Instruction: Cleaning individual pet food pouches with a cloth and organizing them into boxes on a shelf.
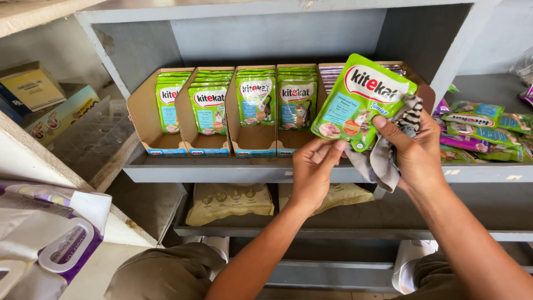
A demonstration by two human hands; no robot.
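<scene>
A green pet-food pouch (360, 99) is held up in front of a grey shelf (277, 172). My left hand (312, 169) pinches its lower edge from below. My right hand (410, 149) grips its lower right corner together with a grey and striped cloth (383, 158) that hangs down from the palm. Behind the pouch, several open cardboard display boxes (145, 119) stand side by side on the shelf, each filled with upright green pouches (255, 100). A box of purple pouches (333, 72) stands partly hidden behind the held pouch.
Loose green and purple pouches (480, 130) lie piled on the shelf at the right. Two beige bags (229, 203) lie on the lower shelf. A wipes pack (53, 244) sits at lower left, with coloured boxes (33, 89) and a clear plastic tray (91, 136) at the left.
</scene>
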